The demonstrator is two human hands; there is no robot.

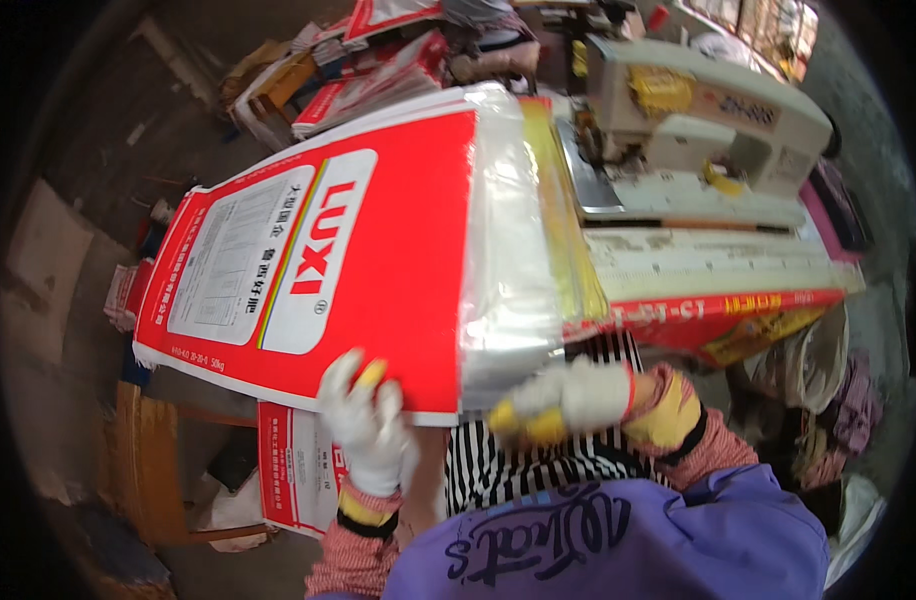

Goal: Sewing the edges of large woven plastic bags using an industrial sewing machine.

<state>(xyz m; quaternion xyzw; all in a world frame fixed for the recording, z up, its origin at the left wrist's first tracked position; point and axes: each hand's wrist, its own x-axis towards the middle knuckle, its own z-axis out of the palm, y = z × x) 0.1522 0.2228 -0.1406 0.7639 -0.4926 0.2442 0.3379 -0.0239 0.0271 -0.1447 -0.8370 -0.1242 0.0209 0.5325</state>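
A stack of flat red and white woven sacks [418, 250] lies in front of me, printed panels facing up. From its right-hand end sticks out a clear plastic liner [513, 260], with a yellowish plastic layer [568, 240] beyond it. My left hand [368, 425], in a white glove with yellow fingertips, is at the near edge of the top sack, its fingers apart and touching the red face. My right hand [573, 397], gloved alike, hovers by the liner's near corner. Motion smears its fingers, so their grip cannot be made out.
An industrial sewing machine [708, 120] stands at the far right on its pale bed. More sacks [378, 85] and cloth lie behind the stack. A wooden frame [143, 460] and another red and white sack [296, 465] are low on the left. Crumpled bags [808, 370] are at right.
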